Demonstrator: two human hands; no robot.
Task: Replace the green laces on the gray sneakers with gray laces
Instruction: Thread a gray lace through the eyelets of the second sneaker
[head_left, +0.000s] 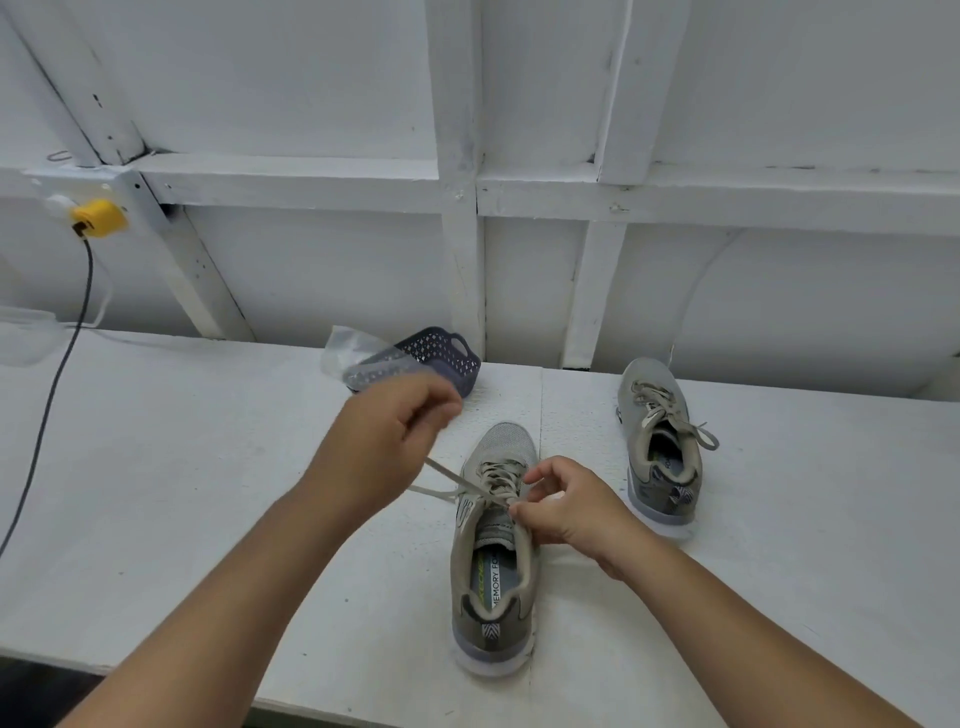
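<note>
Gray sneaker (493, 551) sits heel-near, toe-away on the white counter (208, 467); the right hand (566, 506) pinches its lace (488, 493) at the top eyelets. Left hand (387, 441), blurred, apparently draws the lace's free end leftward; the second sneaker (660, 441) stands beyond, already laced.

Two gray sneakers (493, 551) (660, 441) upright on white table, both gray-laced (498, 483), toes away

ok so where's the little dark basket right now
In the head view the dark basket sits at the back of the white table against the wall, just beyond the left hand, with a clear plastic bag at its left.
</note>
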